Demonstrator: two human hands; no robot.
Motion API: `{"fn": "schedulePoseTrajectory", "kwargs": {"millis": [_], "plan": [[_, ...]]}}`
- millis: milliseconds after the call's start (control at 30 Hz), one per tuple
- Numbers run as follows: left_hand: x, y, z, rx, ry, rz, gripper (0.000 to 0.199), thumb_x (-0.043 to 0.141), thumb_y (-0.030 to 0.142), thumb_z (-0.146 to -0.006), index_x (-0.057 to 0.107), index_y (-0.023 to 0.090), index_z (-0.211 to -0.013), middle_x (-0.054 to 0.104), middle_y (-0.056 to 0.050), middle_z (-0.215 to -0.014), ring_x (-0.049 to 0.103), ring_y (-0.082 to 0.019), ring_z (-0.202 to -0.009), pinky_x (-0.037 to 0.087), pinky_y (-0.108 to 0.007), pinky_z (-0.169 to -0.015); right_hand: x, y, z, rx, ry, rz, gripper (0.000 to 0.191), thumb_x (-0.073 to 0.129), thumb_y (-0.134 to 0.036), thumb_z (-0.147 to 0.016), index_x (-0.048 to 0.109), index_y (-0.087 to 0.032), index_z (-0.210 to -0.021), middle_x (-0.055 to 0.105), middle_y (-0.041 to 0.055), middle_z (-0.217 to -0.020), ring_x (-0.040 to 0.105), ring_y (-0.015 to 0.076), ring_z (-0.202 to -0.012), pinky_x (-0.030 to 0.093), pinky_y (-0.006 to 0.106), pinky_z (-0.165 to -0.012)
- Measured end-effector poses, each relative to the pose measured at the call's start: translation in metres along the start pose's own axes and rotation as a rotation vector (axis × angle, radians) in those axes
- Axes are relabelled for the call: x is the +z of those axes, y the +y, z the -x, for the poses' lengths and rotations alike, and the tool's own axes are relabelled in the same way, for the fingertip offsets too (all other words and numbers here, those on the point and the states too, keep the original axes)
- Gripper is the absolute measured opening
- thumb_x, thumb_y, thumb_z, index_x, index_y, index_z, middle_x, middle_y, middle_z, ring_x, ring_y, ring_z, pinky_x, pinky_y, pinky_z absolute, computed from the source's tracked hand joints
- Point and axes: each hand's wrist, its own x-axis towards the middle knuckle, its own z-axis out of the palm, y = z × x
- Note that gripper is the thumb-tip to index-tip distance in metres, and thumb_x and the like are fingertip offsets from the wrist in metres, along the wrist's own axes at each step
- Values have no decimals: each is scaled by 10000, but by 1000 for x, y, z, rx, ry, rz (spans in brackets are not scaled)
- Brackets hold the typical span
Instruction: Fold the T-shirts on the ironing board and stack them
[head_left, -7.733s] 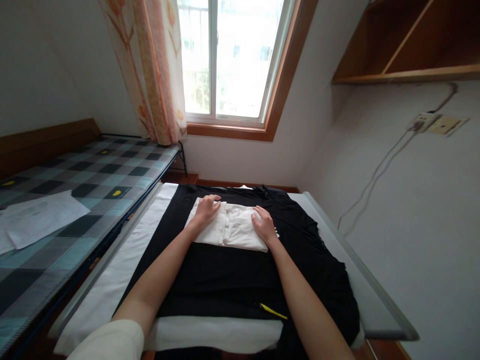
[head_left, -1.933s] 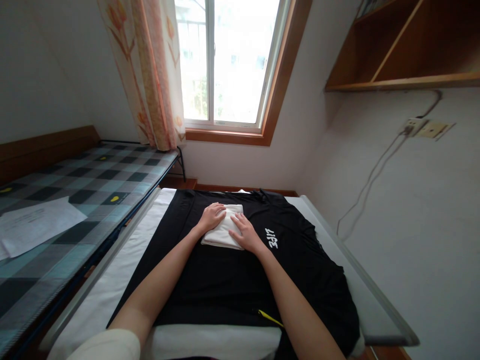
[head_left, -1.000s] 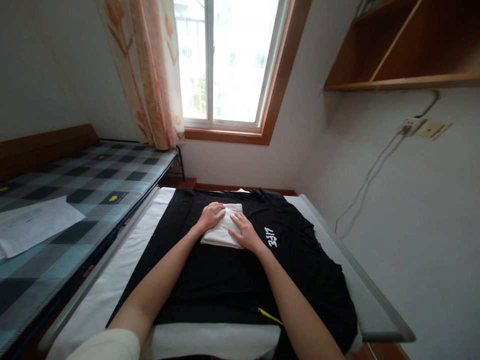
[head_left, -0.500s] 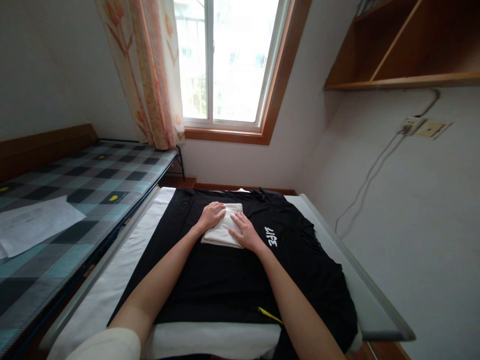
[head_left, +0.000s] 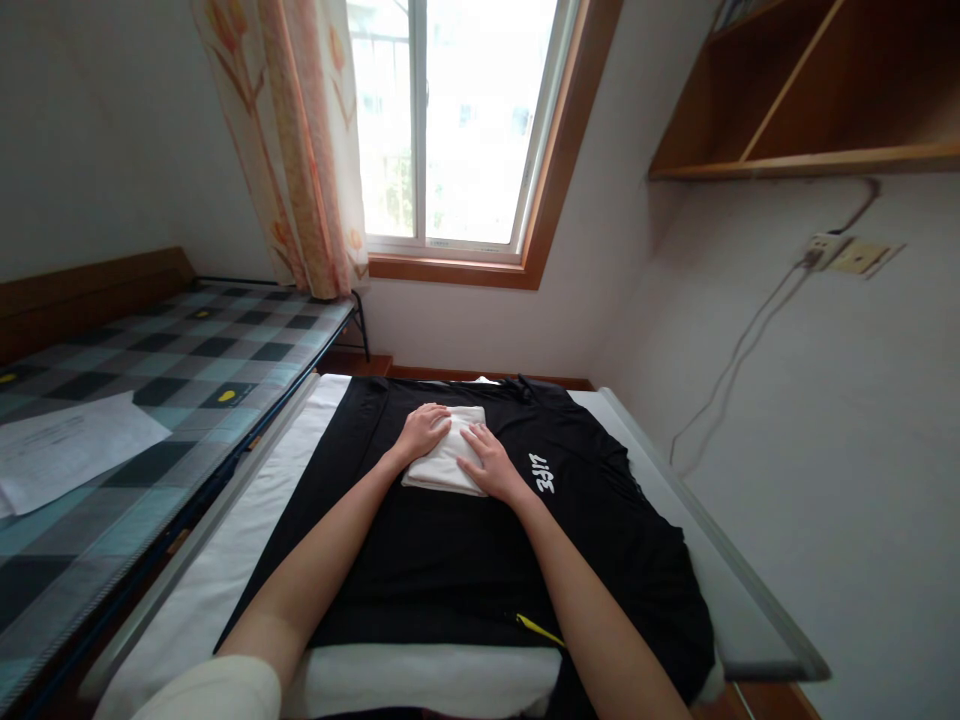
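Note:
A folded white cloth (head_left: 441, 470) lies flat on a black T-shirt (head_left: 442, 570) with white lettering (head_left: 541, 474). My left hand (head_left: 424, 432) rests on the cloth's left side, palm down with its fingers stretched out. Across from it, my right hand (head_left: 491, 462) lies on the right part of the cloth, fingers extended and slightly spread. Neither hand is wrapped around anything. The shirt is spread over a table (head_left: 739, 590) covered partly by white fabric (head_left: 420, 675). Near my right forearm, a thin yellow strip (head_left: 537, 628) lies on the shirt, partly hidden by the arm.
To the left stands a bed with a checked mattress (head_left: 112, 450), and a sheet of paper (head_left: 79, 448) lies on it. A window (head_left: 457, 130) and curtain (head_left: 300, 150) are ahead. At right are a wooden shelf (head_left: 810, 162) and a socket (head_left: 821, 250) with a hanging cord (head_left: 731, 375).

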Motion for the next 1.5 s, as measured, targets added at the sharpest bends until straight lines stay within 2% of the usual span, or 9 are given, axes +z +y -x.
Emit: {"fn": "schedulePoseTrajectory", "kwargs": {"millis": [533,967,1033,1100,1200,1267,1367,1500], "plan": [[-1,2,0,-27,-30,1,232,556,285,-865,715,234,-1026,687,-43,-1162,581,-200,-1155,420,-366,-1061,-2,-3,0,7,-4,-9,576,591,-422,-856,513,-227,-1392,438,106,-1480,296,296,-1418,278,517,-1145],[1,-2,-1,-26,-25,6,247,547,311,-872,707,222,-1038,675,-58,-1175,561,-213,-1175,403,-372,-1062,-3,-4,0,-3,-9,-7,573,580,-431,-858,530,-190,-1375,438,125,-1474,310,298,-1408,277,486,-1145],[0,-2,-2,-72,-21,-28,266,528,333,-884,699,216,-1050,660,-70,-1198,542,-227,-1193,395,-383,-1060,-6,-6,0,20,28,-12,549,569,-428,-862,539,-201,-1360,449,121,-1462,361,290,-1377,316,467,-1122],[-4,-3,-2,-170,-3,-108,295,507,370,-893,686,213,-1066,649,-85,-1197,540,-253,-1176,400,-407,-1037,-12,-8,0,106,98,4,511,535,-418,-879,553,-193,-1338,501,135,-1401,461,281,-1291,382,440,-1059],[-15,-6,-3,-370,13,-247,333,510,424,-876,668,203,-1067,639,-124,-1153,555,-304,-1115,419,-449,-972,-22,-11,-1,310,177,82,415,477,-400,-909,614,-189,-1239,635,133,-1158,591,268,-1070,441,408,-926],[-22,-8,-3,-460,-16,-289,358,516,464,-858,658,192,-1043,631,-144,-1128,558,-327,-1097,421,-464,-947,-28,-12,0,391,153,133,343,459,-397,-920,671,-196,-1100,677,112,-998,618,258,-952,435,386,-862],[-26,-10,-4,-524,-62,-300,402,502,530,-844,645,189,-1000,608,-157,-1135,543,-347,-1123,409,-473,-951,-31,-15,0,400,81,171,324,431,-393,-939,685,-199,-889,696,98,-902,629,238,-866,413,343,-797],[-21,-9,-7,-564,-50,-270,382,516,542,-832,629,204,-971,599,-155,-1155,521,-366,-1165,401,-494,-956,-30,-17,-1,378,60,195,318,416,-375,-949,656,-204,-831,705,89,-897,637,216,-834,397,298,-738]]}}
